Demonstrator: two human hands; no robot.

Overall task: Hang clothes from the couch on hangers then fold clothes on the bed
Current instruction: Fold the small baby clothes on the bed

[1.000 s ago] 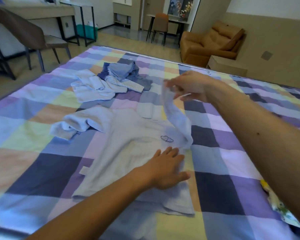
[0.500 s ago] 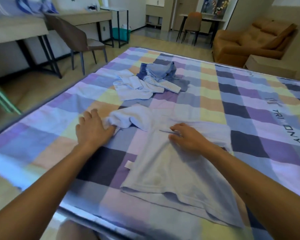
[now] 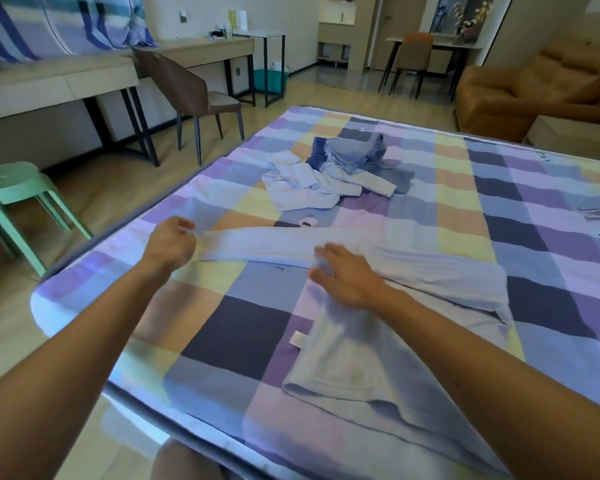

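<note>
Okay, head view: pale blue long-sleeved cotton shirt (image 3: 361,355) lies flat on the bed with the pastel checked sheet (image 3: 465,209), near edge, centre-right. One long sleeve (image 3: 257,242) is stretched straight out to the left across the sheet. Left hand (image 3: 172,242) has its fingers curled, pinching the cuff end of that sleeve. Right hand (image 3: 347,275) is flat, fingers spread and straight, pressing down on the shirt where the sleeve joins the body; it grasps nothing. The shirt's right side is folded over on itself, and a small white tag (image 3: 298,339) sticks out at its left edge. Farther back on the bed, well apart from the shirt, is a crumpled heap of light blue and dark blue clothes (image 3: 340,174). Off the bed: mint green plastic stool (image 3: 11,188) at left, brown padded chair with thin dark legs (image 3: 191,95) at a long beige desk (image 3: 59,81), tan leather couch (image 3: 534,91) far right.
</note>
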